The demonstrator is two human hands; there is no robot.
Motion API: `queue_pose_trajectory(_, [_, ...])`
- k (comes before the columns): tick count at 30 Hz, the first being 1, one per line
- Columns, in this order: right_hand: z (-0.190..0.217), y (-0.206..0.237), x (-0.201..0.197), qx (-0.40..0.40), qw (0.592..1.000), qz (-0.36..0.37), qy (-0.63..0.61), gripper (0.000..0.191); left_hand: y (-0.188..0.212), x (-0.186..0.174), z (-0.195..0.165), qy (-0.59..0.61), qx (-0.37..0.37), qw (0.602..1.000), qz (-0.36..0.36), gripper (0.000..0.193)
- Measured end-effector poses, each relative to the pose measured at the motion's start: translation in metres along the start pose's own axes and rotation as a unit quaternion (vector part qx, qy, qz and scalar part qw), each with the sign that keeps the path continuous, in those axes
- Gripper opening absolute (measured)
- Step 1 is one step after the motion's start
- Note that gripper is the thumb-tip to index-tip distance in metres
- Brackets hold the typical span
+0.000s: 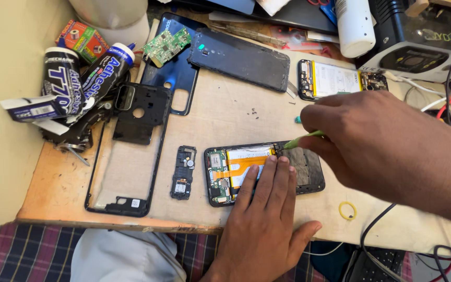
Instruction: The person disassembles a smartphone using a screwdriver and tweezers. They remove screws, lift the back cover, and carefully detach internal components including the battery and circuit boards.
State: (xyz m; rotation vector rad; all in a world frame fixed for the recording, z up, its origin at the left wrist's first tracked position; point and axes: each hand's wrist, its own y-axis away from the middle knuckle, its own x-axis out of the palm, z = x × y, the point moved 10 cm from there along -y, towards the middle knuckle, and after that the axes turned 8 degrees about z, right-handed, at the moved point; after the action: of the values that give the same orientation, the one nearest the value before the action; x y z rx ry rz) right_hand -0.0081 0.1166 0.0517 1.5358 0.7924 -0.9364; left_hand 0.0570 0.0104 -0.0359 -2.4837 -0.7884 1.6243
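An opened phone lies on the wooden work board, its circuit board and orange flex cable exposed. My left hand lies flat on it, fingers pressing its middle. My right hand comes in from the right and grips a thin green tool, whose tip touches the phone's upper edge near my left fingertips. A small black inner cover lies just left of the phone.
A black phone frame lies at the left, with glue tubes beyond it. At the back are a dark back cover, a green circuit board and another opened phone. A yellow rubber ring and cables lie at the right.
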Motion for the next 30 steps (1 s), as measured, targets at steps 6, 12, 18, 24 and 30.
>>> queue_pose_trajectory(6, [0.005,-0.006,-0.01,0.062,0.994,0.075,0.047,0.039,-0.002,-0.007,0.0,-0.001,0.005,1.0,-0.024,0.072])
queue_pose_trajectory(12, [-0.003,-0.001,0.007,0.146,0.966,0.17,0.13,0.042,-0.001,-0.006,0.002,0.011,0.005,1.0,-0.024,0.072])
queue_pose_trajectory(18, [0.024,-0.002,-0.019,-0.069,0.997,-0.04,0.018,0.027,-0.002,-0.007,0.003,0.027,0.002,0.999,-0.023,0.069])
queue_pose_trajectory(24, [-0.024,0.009,0.017,0.209,0.947,0.206,0.13,0.048,-0.003,-0.006,0.004,0.022,0.003,1.0,-0.022,0.068])
queue_pose_trajectory(30, [0.025,-0.002,-0.023,-0.06,0.998,-0.026,0.022,0.035,-0.002,-0.006,0.004,0.025,-0.001,0.999,-0.025,0.069])
